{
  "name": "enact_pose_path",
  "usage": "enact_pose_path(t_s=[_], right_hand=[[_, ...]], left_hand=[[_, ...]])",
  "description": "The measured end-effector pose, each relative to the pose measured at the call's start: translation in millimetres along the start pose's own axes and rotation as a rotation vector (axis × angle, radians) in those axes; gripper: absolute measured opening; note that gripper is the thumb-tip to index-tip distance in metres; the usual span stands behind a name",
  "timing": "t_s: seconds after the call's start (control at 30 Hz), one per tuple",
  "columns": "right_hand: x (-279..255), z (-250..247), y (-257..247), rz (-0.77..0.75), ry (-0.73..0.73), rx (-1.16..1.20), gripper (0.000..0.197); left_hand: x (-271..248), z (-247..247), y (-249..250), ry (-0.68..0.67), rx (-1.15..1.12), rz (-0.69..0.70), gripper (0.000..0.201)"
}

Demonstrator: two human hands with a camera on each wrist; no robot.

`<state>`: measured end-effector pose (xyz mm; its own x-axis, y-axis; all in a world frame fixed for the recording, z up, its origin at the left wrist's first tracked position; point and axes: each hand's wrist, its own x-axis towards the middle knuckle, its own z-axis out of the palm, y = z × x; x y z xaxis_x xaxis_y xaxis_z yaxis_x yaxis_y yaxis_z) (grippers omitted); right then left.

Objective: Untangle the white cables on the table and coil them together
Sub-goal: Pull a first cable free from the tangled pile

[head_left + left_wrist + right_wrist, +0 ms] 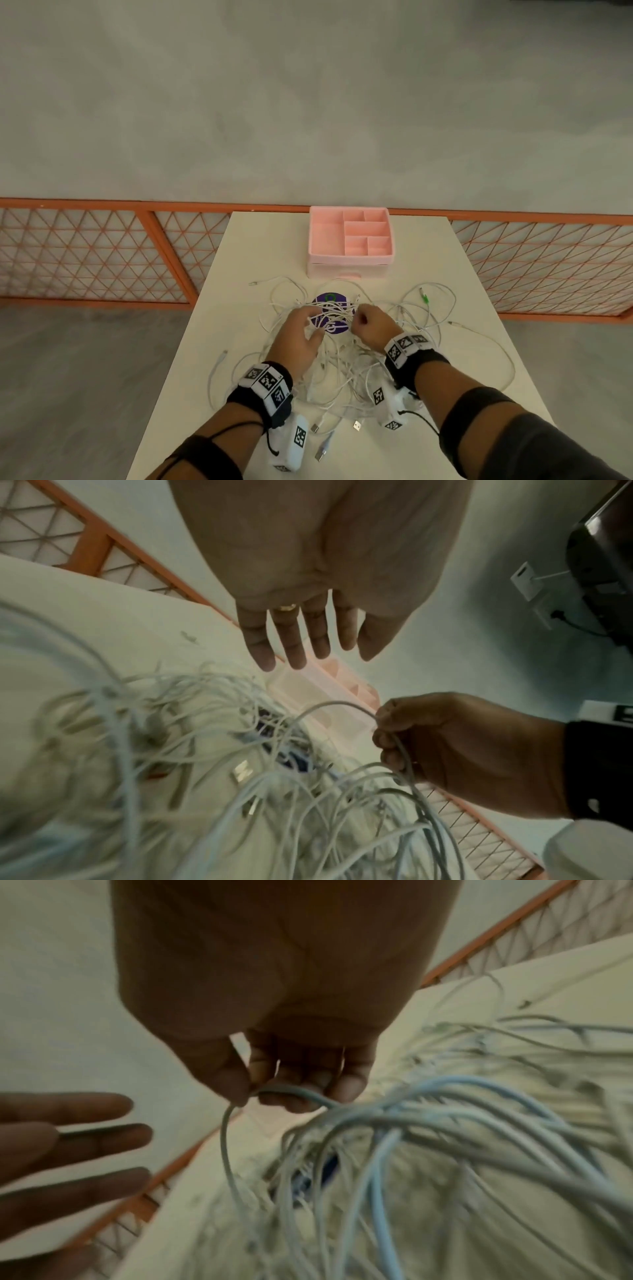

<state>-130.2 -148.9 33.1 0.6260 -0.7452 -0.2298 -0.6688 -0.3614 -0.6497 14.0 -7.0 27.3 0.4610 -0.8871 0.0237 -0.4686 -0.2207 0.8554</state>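
Observation:
A tangle of thin white cables (346, 363) sprawls over the middle of the cream table (455, 274), with USB plugs (357, 426) loose at the near side. My right hand (368, 325) hovers over the heap's far part and pinches a loop of white cable (274, 1091) between thumb and curled fingers; the same grip shows in the left wrist view (394, 739). My left hand (301, 334) is just left of it above the tangle, fingers (291, 639) straight and spread, holding nothing.
A pink divided organiser tray (349, 260) stands at the table's far edge behind the cables. A purple disc (330, 301) lies under the tangle. A green-tipped plug (424, 298) lies to the right. Orange lattice railing (102, 253) runs behind the table.

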Motion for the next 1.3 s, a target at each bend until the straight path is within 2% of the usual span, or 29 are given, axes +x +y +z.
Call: enact_pose_path(t_s=[0.1, 0.17, 0.23, 0.37, 0.43, 0.53, 0.67, 0.73, 0.83, 0.93, 1.03, 1.2, 1.3], right_hand=[[-11.8, -45.7, -38.0, -0.171, -0.012, 0.131, 0.01], [-18.9, -76.0, -64.1, -0.252, 0.001, 0.229, 0.009], [-23.9, -102.1, -84.0, -0.321, 0.074, 0.316, 0.006], [-27.0, -125.4, -88.0, -0.388, 0.194, 0.332, 0.016], [-28.4, -121.5, -78.0, -0.372, 0.182, 0.199, 0.019], [-31.5, -100.1, -49.4, -0.276, 0.092, 0.024, 0.01], [-40.5, -57.2, 17.2, -0.035, -0.026, -0.085, 0.033], [-48.2, -42.6, 39.9, 0.044, -0.06, -0.107, 0.037], [-50.7, -45.6, 43.1, 0.097, -0.073, -0.099, 0.037], [-43.6, -71.1, 23.5, 0.044, -0.013, -0.031, 0.033], [-40.8, -108.5, -13.3, -0.048, 0.083, 0.152, 0.016], [-45.3, -154.2, -82.3, -0.224, 0.175, 0.553, 0.018], [-52.7, -171.5, -114.6, -0.311, 0.2, 0.718, 0.018]], left_hand=[[18.9, -11.4, 27.9, -0.04, -0.056, 0.08, 0.039], [32.7, -16.8, 49.6, -0.105, -0.084, 0.134, 0.031], [43.7, -21.1, 72.0, -0.14, -0.185, 0.176, 0.018], [60.6, -36.2, 111.6, -0.081, -0.317, 0.239, 0.03], [63.8, -42.7, 132.8, -0.074, -0.301, 0.306, 0.031], [61.3, -53.1, 168.5, -0.021, -0.348, 0.346, 0.033], [62.6, -90.1, 207.4, 0.117, -0.583, 0.319, 0.033], [62.9, -109.1, 219.8, 0.166, -0.624, 0.329, 0.032], [67.0, -126.7, 222.7, 0.268, -0.669, 0.321, 0.032], [69.0, -127.4, 214.3, 0.324, -0.605, 0.318, 0.029], [65.9, -108.3, 200.3, 0.229, -0.456, 0.314, 0.026], [59.3, -57.5, 167.9, -0.009, -0.214, 0.264, 0.023], [53.9, -33.8, 159.0, -0.111, -0.234, 0.231, 0.025]])
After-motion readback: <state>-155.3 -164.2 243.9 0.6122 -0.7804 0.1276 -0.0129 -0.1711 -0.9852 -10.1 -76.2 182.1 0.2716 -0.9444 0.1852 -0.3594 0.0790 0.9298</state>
